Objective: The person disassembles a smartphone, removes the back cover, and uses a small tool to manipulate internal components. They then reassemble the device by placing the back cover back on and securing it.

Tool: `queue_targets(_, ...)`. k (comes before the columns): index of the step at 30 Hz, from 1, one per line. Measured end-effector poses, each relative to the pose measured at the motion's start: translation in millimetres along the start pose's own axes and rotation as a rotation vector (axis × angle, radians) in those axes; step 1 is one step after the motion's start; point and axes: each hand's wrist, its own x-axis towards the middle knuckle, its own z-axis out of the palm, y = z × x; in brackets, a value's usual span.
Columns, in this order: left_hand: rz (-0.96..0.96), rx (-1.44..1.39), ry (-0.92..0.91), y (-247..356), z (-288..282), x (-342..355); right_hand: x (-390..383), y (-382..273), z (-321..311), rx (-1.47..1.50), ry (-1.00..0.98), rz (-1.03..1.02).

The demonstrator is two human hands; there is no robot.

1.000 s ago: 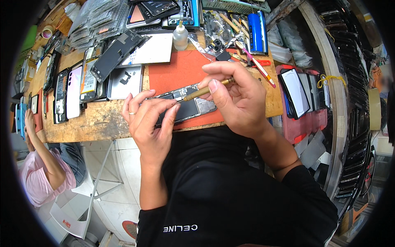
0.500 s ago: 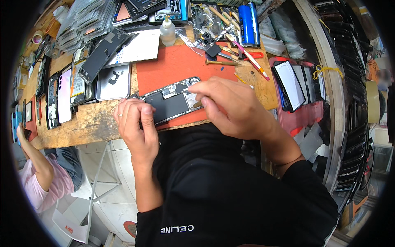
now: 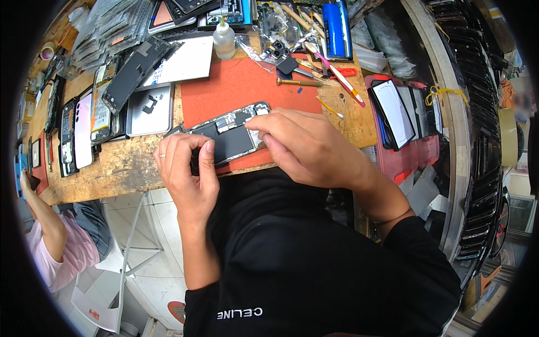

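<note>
An opened smartphone (image 3: 233, 143) lies slanted on the orange-red mat (image 3: 247, 84), its dark battery and inner boards bare. Closed around its left end is my left hand (image 3: 190, 168), steadying it at the bench edge. Over the phone's right end, my right hand (image 3: 311, 146) is closed in a pinch, fingertips at the small parts beside the battery. A small brownish bit shows under those fingers, but most of what they hold is hidden. Just beyond the mat's right side lie a brass-coloured screwdriver (image 3: 297, 82) and a cotton swab (image 3: 330, 108).
Left of the mat are a metal tray (image 3: 149, 121) with small dark pieces, a loose phone panel (image 3: 132, 73) and opened phones. A clear dropper bottle (image 3: 223, 42) stands behind. Right are a toothbrush (image 3: 339, 74) and red case (image 3: 412, 154). A person (image 3: 59, 236) works far left.
The bench view has shifted slightly left. My right hand has moved a little left along the phone, its index fingertip now nearer the battery. My left hand keeps its hold.
</note>
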Motion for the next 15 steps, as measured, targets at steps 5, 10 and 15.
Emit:
queue_targets(5, 0.016, 0.004, -0.022, 0.7, -0.4, 0.7, -0.1, -0.5, -0.8, 0.002, -0.017, -0.002)
queue_targets(10, 0.035, 0.026, -0.038, 0.9, -1.3, 0.5, 0.9, -1.1, -1.4, -0.001, -0.025, 0.000)
queue_targets(15, 0.036, 0.007, -0.018, 0.0, 1.8, 0.9, 2.1, -1.3, -3.2, 0.004, -0.072, -0.010)
